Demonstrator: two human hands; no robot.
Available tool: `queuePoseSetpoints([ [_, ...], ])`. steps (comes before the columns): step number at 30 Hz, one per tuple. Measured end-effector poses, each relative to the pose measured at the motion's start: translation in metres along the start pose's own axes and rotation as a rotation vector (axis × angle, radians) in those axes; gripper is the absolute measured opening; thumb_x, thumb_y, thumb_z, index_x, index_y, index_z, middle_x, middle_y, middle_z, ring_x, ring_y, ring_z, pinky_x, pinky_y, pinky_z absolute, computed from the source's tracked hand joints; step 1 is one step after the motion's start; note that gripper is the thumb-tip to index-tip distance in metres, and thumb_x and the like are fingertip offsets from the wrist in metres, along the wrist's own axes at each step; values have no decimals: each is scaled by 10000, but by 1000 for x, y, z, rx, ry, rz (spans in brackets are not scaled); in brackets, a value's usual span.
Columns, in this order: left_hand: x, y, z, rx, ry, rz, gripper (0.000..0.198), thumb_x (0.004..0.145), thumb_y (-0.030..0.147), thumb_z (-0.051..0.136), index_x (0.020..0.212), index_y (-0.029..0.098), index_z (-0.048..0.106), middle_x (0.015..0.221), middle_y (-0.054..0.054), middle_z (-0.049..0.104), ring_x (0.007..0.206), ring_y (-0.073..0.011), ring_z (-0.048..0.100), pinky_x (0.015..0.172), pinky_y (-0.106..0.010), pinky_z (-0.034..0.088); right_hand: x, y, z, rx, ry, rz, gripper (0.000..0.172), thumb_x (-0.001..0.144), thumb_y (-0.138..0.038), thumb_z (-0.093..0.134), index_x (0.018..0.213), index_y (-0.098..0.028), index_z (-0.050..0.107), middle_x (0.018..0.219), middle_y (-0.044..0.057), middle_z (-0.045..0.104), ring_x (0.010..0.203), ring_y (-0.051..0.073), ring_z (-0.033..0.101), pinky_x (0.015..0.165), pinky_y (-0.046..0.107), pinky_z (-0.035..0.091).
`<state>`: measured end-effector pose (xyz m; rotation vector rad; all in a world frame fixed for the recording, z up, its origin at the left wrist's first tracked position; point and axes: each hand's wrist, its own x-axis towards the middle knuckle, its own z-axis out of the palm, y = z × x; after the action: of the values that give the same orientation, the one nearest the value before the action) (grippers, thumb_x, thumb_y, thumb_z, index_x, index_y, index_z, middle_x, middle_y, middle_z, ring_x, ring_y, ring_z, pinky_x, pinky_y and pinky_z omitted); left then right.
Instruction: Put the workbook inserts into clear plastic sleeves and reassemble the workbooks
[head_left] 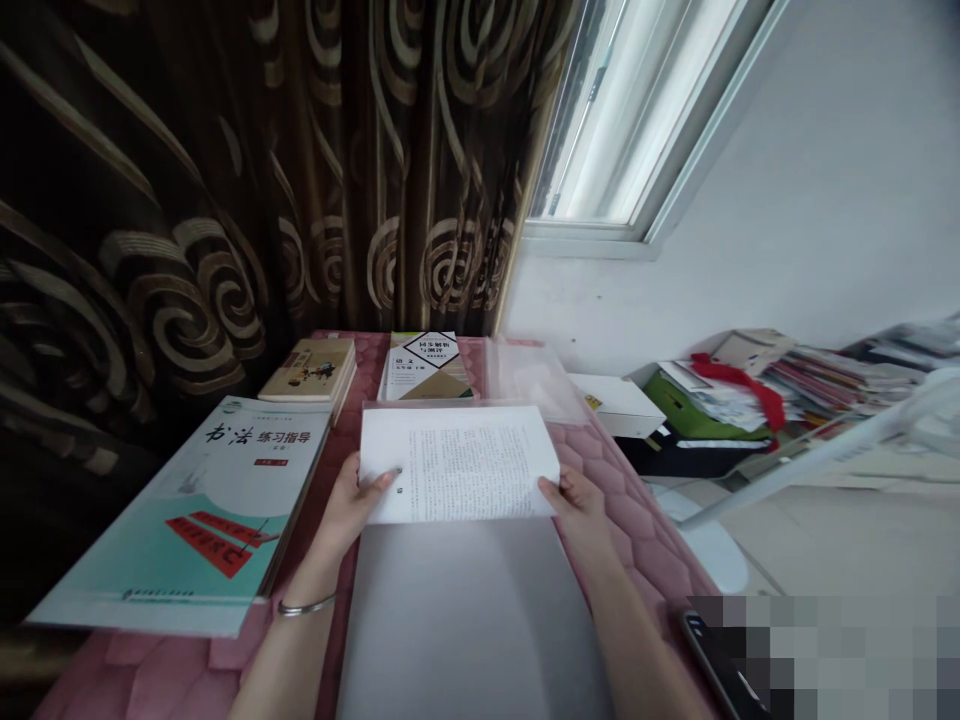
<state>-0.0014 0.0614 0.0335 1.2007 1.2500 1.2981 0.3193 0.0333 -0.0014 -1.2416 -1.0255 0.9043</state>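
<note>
A white printed booklet [469, 465], its text turned sideways, is held by its two short edges over the table. My left hand [356, 495] grips the left edge, thumb on top and fingers beneath. On the right edge my right hand [576, 500] has the same kind of hold. Below the booklet lies a plain pale grey board or sheet [465, 620], partly covered by it. Clear plastic [525, 378] lies just behind the booklet; whether it touches the booklet I cannot tell.
Left stands a stack of books topped by a calligraphy workbook [217, 490], with smaller books [307, 370] behind. Another book [426, 365] lies at the back of the pink quilted cover [615, 480]. A phone [716, 660] is at lower right, beside a white lamp [810, 460]. A dark curtain [337, 180] hangs behind.
</note>
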Motion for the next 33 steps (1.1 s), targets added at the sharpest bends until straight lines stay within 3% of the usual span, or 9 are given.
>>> queuePoseSetpoints([
  [4,-1,1,-2,-112,-99,-44,644,571,394,847,1098,162,558,1040,-85,712,954,-252,673,819,-348,535,0,-3,6,-54,86,-47,403,693,-526,731,867,-176,635,746,24,689,625,187,597,555,298,489],
  [11,7,-11,2,0,29,-5,536,593,389,796,1011,152,559,898,-50,701,803,-214,664,711,-314,522,-4,-1,10,-103,101,-51,371,768,-543,652,894,-197,611,715,15,652,588,185,562,504,301,467],
  [15,6,-11,2,65,70,23,509,617,410,777,1002,156,562,927,-55,691,858,-225,658,746,-326,519,-3,5,10,-129,98,-29,392,780,-569,637,900,-199,591,720,8,641,599,182,566,504,291,459],
  [19,6,-12,-4,-20,-51,45,602,639,387,786,1141,166,538,1073,-81,688,973,-229,651,834,-337,513,-4,6,13,-122,151,-34,406,776,-581,641,865,-191,575,656,-10,606,566,166,544,487,276,441],
  [21,7,-15,-5,-60,-68,22,634,627,369,793,1164,164,525,1035,-75,697,935,-226,659,811,-332,515,-5,6,13,-87,155,-42,414,763,-578,662,870,-188,577,661,-12,608,568,165,547,498,279,453],
  [28,13,-23,-2,-72,17,40,539,604,359,774,1058,163,559,885,-31,689,784,-184,636,712,-285,493,-7,-3,10,59,130,-16,369,707,-542,734,813,-223,583,673,-8,652,541,154,547,495,275,464],
  [33,12,-26,2,-26,41,50,424,652,403,737,973,167,591,834,-24,688,742,-170,624,677,-263,472,-7,-9,11,54,116,-1,439,652,-553,768,875,-215,600,712,-3,682,594,181,595,539,297,499],
])
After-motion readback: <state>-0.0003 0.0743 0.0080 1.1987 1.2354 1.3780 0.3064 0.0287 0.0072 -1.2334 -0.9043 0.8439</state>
